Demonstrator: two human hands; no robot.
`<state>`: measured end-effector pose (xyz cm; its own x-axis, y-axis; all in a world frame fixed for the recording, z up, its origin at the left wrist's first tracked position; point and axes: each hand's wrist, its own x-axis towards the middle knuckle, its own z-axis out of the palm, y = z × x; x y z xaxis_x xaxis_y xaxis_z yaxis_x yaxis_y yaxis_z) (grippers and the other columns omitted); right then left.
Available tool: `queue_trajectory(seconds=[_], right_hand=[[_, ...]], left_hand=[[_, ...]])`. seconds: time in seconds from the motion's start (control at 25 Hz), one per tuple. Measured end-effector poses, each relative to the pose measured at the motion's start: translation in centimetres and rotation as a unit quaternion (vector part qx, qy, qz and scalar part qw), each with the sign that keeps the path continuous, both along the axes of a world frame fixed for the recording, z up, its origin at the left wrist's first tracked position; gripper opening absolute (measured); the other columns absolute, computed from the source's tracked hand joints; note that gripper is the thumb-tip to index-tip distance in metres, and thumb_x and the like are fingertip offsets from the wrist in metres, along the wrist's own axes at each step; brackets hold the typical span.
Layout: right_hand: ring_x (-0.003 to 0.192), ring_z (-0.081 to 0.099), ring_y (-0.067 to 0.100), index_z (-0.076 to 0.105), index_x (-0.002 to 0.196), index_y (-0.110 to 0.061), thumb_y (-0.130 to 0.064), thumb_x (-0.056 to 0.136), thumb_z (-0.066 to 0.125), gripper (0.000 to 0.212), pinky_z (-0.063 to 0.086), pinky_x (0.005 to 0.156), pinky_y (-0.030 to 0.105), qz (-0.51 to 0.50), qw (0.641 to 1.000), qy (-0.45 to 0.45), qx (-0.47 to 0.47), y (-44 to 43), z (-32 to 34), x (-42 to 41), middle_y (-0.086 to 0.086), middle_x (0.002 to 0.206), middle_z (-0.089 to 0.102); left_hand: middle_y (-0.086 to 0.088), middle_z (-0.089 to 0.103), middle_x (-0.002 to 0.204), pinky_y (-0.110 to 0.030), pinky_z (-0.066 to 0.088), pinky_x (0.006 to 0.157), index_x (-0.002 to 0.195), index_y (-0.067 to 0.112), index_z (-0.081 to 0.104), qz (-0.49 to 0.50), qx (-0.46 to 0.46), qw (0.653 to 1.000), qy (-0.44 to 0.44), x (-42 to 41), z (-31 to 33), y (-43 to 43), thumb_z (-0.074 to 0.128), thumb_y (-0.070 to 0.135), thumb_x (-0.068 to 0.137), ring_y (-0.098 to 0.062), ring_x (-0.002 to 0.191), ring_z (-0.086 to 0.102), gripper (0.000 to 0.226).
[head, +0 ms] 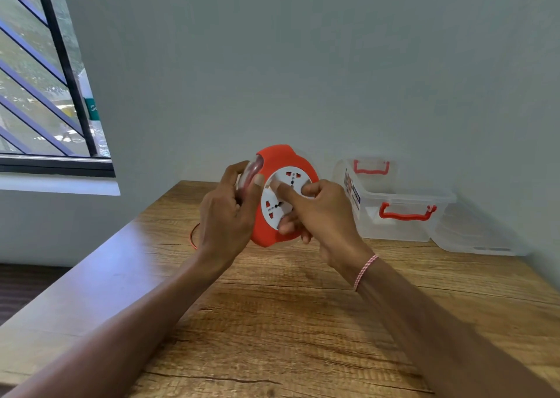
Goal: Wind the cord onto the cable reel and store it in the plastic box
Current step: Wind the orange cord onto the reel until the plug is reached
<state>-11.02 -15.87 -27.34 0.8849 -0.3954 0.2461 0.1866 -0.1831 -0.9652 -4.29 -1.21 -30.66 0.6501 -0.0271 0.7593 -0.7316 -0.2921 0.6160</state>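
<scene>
Mid-winding: left hand (pixel 225 213) grips the cable reel (pixel 283 196), right hand (pixel 318 213) turns its white socket face (pixel 286 191); slack cord (pixel 193 236) remains to reel in.

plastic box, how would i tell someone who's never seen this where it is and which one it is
Follow the wooden table to its far right corner against the grey wall. The plastic box sits there, clear-walled, with red handles and a printed label on its left end. Right of it lies a flat clear lid with no red on it; the box is the taller one with the handles.
</scene>
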Motion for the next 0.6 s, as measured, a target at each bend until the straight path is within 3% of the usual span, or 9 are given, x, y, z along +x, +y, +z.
queue_trajectory(seconds=[0.04, 0.08, 0.12, 0.16, 0.24, 0.36, 0.44, 0.52, 0.6], right_hand=[[0.052, 0.074, 0.019, 0.055, 0.112, -0.016, -0.059, 0.080, 0.079, 0.059, 0.041, 0.034, 0.019, 0.014, 1.000, 0.002, 0.014, 0.0, 0.1, -0.2, 0.003, 0.066, 0.077], [0.052, 0.074, 0.018, 0.056, 0.112, -0.016, -0.062, 0.081, 0.076, 0.059, 0.044, 0.036, 0.019, 0.001, 0.999, -0.013, -0.036, -0.1, 0.2, -0.3, 0.001, 0.067, 0.077], [0.055, 0.073, 0.015, 0.058, 0.110, -0.017, -0.067, 0.081, 0.071, 0.059, 0.050, 0.041, 0.020, -0.036, 0.988, -0.041, -0.143, -0.5, 0.3, -0.2, -0.003, 0.072, 0.077], [0.062, 0.074, 0.013, 0.060, 0.109, -0.019, -0.070, 0.081, 0.066, 0.059, 0.056, 0.049, 0.022, -0.088, 0.954, -0.078, -0.277, -1.1, 0.4, -0.2, -0.005, 0.081, 0.077], [0.081, 0.073, 0.015, 0.061, 0.120, -0.021, -0.068, 0.085, 0.064, 0.058, 0.061, 0.064, 0.026, -0.131, 0.847, -0.167, -0.488, -2.6, 0.8, -0.2, 0.000, 0.107, 0.074], [0.094, 0.073, 0.027, 0.052, 0.143, -0.027, -0.053, 0.091, 0.069, 0.061, 0.062, 0.063, 0.036, -0.078, 0.714, -0.218, -0.661, -3.9, 1.0, -0.2, 0.009, 0.123, 0.068], [0.097, 0.074, 0.031, 0.049, 0.149, -0.027, -0.049, 0.091, 0.071, 0.066, 0.063, 0.064, 0.042, -0.081, 0.657, -0.228, -0.714, -3.7, 0.6, -0.1, 0.014, 0.121, 0.071], [0.093, 0.075, 0.031, 0.054, 0.147, -0.025, -0.048, 0.089, 0.074, 0.066, 0.062, 0.065, 0.040, -0.105, 0.651, -0.241, -0.712, -3.3, 0.5, -0.1, 0.014, 0.114, 0.075], [0.088, 0.077, 0.031, 0.060, 0.142, -0.023, -0.049, 0.087, 0.076, 0.063, 0.064, 0.068, 0.039, -0.107, 0.678, -0.257, -0.681, -3.1, 0.6, -0.2, 0.014, 0.111, 0.077]], left_hand=[[0.005, 0.078, 0.097, -0.047, 0.068, 0.061, 0.141, 0.023, 0.059, 0.002, 0.002, 1.000, -0.001, 0.0, 0.0, 0.0, 0.048, 0.060, 0.105, -0.013, 0.078, 0.081, 0.053], [0.006, 0.077, 0.094, -0.048, 0.068, 0.060, 0.140, 0.025, 0.058, 0.002, 0.000, 1.000, 0.000, 0.0, 0.2, 0.0, 0.048, 0.059, 0.105, -0.013, 0.075, 0.081, 0.050], [0.009, 0.076, 0.091, -0.049, 0.067, 0.059, 0.138, 0.030, 0.057, -0.002, -0.006, 1.000, 0.003, 0.0, 0.4, 0.1, 0.048, 0.059, 0.105, -0.014, 0.074, 0.080, 0.045], [0.013, 0.075, 0.091, -0.050, 0.067, 0.058, 0.136, 0.033, 0.056, -0.010, -0.014, 1.000, 0.011, 0.0, 0.6, 0.2, 0.048, 0.059, 0.104, -0.014, 0.073, 0.080, 0.042], [0.017, 0.074, 0.091, -0.050, 0.067, 0.058, 0.134, 0.036, 0.055, -0.019, -0.030, 0.999, 0.028, 0.2, 1.1, 0.6, 0.048, 0.060, 0.104, -0.012, 0.076, 0.080, 0.040], [0.021, 0.076, 0.086, -0.047, 0.067, 0.057, 0.133, 0.036, 0.056, -0.021, -0.032, 0.999, 0.035, 0.5, 1.3, 1.1, 0.049, 0.057, 0.106, -0.010, 0.075, 0.080, 0.035], [0.028, 0.076, 0.090, -0.042, 0.069, 0.060, 0.135, 0.035, 0.055, -0.027, -0.027, 0.998, 0.040, 0.5, 1.3, 1.1, 0.050, 0.052, 0.108, -0.006, 0.079, 0.081, 0.033], [0.024, 0.076, 0.096, -0.043, 0.069, 0.062, 0.137, 0.034, 0.056, -0.031, -0.024, 0.998, 0.039, 0.5, 1.2, 1.1, 0.051, 0.049, 0.109, -0.006, 0.080, 0.081, 0.032], [0.020, 0.076, 0.096, -0.044, 0.069, 0.059, 0.139, 0.034, 0.056, -0.028, -0.016, 0.999, 0.024, 0.4, 1.1, 1.0, 0.051, 0.048, 0.109, -0.007, 0.078, 0.081, 0.033]])
